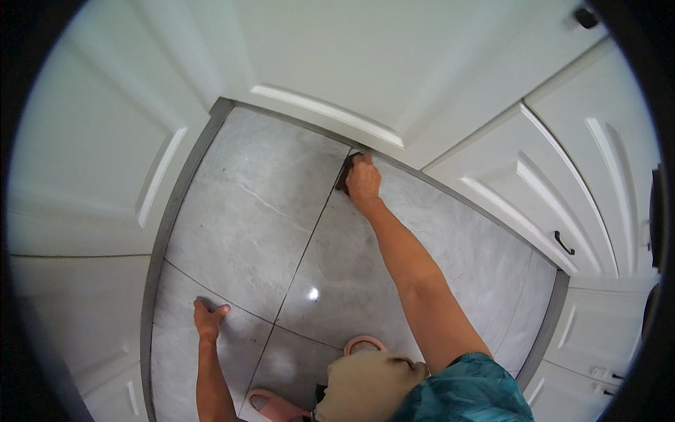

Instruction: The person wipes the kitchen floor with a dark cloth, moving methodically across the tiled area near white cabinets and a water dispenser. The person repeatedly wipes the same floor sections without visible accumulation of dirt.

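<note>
My right hand (364,178) is closed over a dark brown cloth or pad (343,178), whose exact kind is mostly hidden under the fingers. It presses this to the grey tile floor (253,221), at a dark joint between tiles, close to the baseboard under a white cabinet door. My left hand (211,317) is low at the left, near another tile joint. Its thumb stands apart from the fingers and nothing shows in it. Whether it rests on the floor or hovers just above, I cannot tell.
White panelled cabinets (327,58) border the floor ahead and on both sides. A grey baseboard (170,211) runs along their foot. A black handle (564,243) juts from a right-hand door. Pink slippers (279,407) are on my feet below.
</note>
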